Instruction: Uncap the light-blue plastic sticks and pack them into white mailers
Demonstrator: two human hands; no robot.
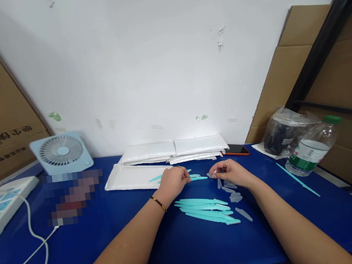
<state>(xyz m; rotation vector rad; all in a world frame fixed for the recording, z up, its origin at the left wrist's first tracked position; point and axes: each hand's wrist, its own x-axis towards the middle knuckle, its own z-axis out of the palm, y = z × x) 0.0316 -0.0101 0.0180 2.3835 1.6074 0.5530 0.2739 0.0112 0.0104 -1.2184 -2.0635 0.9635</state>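
Razor [198, 177], teal, sits pinched in my left hand [172, 182], fingers closed on its handle; my right hand [229, 171] pinches a clear cap [210, 175] just beside its tip.

Glossy blue table [179, 253] — teal plastic sticks [205, 208]

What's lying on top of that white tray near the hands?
A teal stick lies across the white tray, its far end hidden by the left hand. Whatever else sits on the tray beneath that hand is covered.
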